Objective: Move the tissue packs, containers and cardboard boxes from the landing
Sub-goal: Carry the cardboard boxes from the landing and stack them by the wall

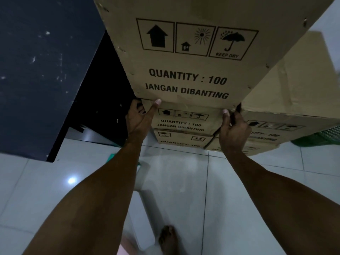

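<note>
The top cardboard box [193,67] in front of you is plain tan, printed in black: three framed symbols of an arrow, a sun with a house, and an umbrella, over bold black lettering. The stacked boxes [182,126] below it repeat the same tan with black print. The floor [239,199] is glossy pale grey-white tile with thin dark grout lines. On your left, a dark navy panel [36,70] is flecked with white. A green mesh basket [320,138] shows at right.

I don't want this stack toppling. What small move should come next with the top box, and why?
Probably lift the top cardboard box slightly and draw it toward the body. Both the left hand and right hand grip its bottom corners, and it sits on the stacked boxes, so lifting clear avoids dragging them.
</note>
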Demonstrator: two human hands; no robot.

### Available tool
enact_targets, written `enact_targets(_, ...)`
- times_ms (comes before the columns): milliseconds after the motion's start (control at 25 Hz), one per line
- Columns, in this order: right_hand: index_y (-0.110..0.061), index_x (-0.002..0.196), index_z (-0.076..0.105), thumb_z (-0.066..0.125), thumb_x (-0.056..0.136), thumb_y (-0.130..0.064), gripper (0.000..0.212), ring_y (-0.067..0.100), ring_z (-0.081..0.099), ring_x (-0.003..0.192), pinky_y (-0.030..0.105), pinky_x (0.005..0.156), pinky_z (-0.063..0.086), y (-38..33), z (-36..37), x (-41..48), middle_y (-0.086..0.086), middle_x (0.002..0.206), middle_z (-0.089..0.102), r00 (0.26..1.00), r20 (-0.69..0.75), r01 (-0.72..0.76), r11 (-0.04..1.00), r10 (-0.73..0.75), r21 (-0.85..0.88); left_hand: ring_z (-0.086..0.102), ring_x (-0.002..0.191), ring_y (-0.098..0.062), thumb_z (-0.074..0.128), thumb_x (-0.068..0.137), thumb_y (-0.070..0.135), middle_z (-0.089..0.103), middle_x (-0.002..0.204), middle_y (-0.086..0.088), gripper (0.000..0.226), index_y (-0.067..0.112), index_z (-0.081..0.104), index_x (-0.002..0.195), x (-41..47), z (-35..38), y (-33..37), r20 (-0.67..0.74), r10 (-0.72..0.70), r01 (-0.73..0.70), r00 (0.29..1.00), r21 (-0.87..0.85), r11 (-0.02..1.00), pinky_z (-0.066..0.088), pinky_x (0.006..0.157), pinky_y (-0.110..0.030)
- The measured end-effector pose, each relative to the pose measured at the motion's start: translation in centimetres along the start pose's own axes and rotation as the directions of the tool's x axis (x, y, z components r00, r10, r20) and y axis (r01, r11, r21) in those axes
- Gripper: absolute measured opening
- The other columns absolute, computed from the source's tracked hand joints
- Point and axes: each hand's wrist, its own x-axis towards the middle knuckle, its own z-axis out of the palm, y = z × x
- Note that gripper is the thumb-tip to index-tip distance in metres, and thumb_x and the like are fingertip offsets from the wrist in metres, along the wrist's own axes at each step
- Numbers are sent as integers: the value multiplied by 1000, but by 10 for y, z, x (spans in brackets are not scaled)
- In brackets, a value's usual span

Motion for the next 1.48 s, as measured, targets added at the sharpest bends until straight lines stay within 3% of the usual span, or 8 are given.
enact_targets(160,-3,110,69,50,101,-34,38,16,63,69,1,59,32,-5,-2,-1,6,83,72,1000,-27,9,1000,-9,-4,46,136,-14,79,71,61,49,147,8,93,38,32,148,-8,5,1,-86,72,-70,994,31,997,46,107,-45)
enact_targets(320,-3,109,69,49,102,-34,37,16,65,71,2,61,35,-3,-6,-2,9,87,74,999,-25,48,999,-48,8,44,136,-11,79,79,41,51,146,3,81,23,39,148,-15,9,5,-86,107,-103,991,48,994,43,97,-9)
enact_targets(440,-3,109,70,51,102,-32,35,12,65,75,12,67,40,-3,-5,-4,9,90,74,999,-29,45,999,-45,-2,46,135,-13,78,79,44,52,144,1,79,22,42,146,-13,9,2,-70,131,-127,989,63,990,45,105,-26)
enact_targets(600,-3,104,71,55,101,-25,28,10,56,61,-2,58,32,-2,-7,-7,8,77,71,997,-50,62,998,-61,19,52,129,-10,79,73,53,58,138,5,77,26,49,139,-14,10,0,-100,109,-104,989,56,993,52,100,-41)
enact_targets(800,-4,105,71,53,102,-25,28,11,55,56,-2,55,32,2,-7,-7,6,71,69,997,-37,73,997,-73,-2,49,128,-6,79,81,37,56,141,1,72,18,47,142,-16,11,4,-94,122,-116,988,69,991,42,85,2)
enact_targets(960,-5,106,70,50,102,-24,28,12,57,57,0,57,37,2,-6,-7,7,73,69,997,-13,70,997,-71,-17,43,125,-2,77,83,36,52,144,1,72,20,44,145,-17,11,6,-83,100,-92,991,97,991,35,75,10)
enact_targets(1240,-8,129,59,49,100,-20,33,13,65,82,18,77,49,7,-17,-11,8,101,72,988,133,84,996,-77,-42,30,144,-19,73,84,45,36,156,1,89,24,23,155,-32,16,15,-36,1,1,999,70,998,27,109,-27)
enact_targets(1480,-1,112,61,53,100,-17,21,26,69,80,23,68,50,16,-50,-50,15,94,71,952,285,143,987,-115,-77,25,146,-26,72,83,47,27,159,-5,103,23,6,158,-118,1,-7,15,-214,211,977,109,971,26,105,-25)
